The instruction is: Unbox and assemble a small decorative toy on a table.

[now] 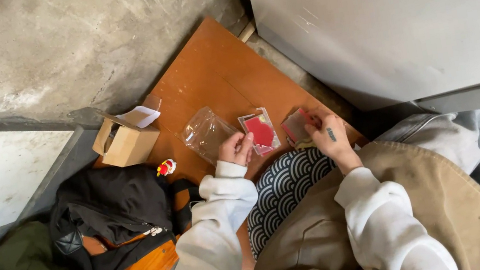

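Note:
My left hand (234,149) rests on the orange-brown wooden board (213,68), its fingers pinching the lower corner of a clear plastic sleeve holding a red piece (260,132). A crumpled clear plastic bag (205,133) lies just left of that hand. My right hand (328,134) grips a small pink-red packet (296,125) at the board's right edge. Both arms wear white sleeves.
An open small cardboard box (124,140) stands at the board's left edge, with a tiny red and white figure (166,167) beside it. Dark bags and green cloth (106,220) lie at lower left. A grey cabinet (394,14) stands at right. A wave-patterned cloth (284,189) lies below my hands.

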